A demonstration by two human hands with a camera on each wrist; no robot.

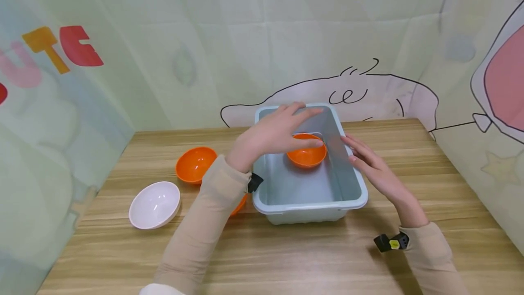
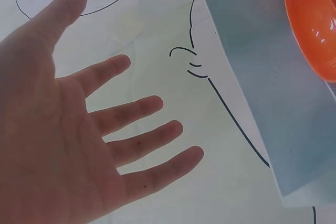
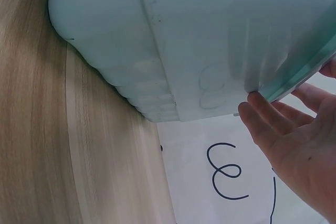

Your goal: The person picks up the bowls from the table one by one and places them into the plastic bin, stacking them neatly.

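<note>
My left hand (image 1: pixel 274 133) hovers over the light blue plastic bin (image 1: pixel 300 205), fingers spread and empty; the left wrist view shows its bare palm (image 2: pixel 58 129). Inside the bin, toward the far end, sits an orange bowl (image 1: pixel 307 157), upright and partly behind my left thumb. At the bin's right long side, my right hand (image 1: pixel 370 165) touches the rim. The right wrist view has its nearly straight fingers (image 3: pixel 268 116) against the outer wall, just under the rim.
Left of the bin stand an orange bowl (image 1: pixel 195 165) and a white bowl (image 1: pixel 154 205). Another orange bowl (image 1: pixel 240 205) is mostly hidden behind my left forearm. Everything rests on a wood-grain table (image 1: pixel 311 258), with a printed cloth backdrop (image 1: pixel 229 58) behind and at both sides.
</note>
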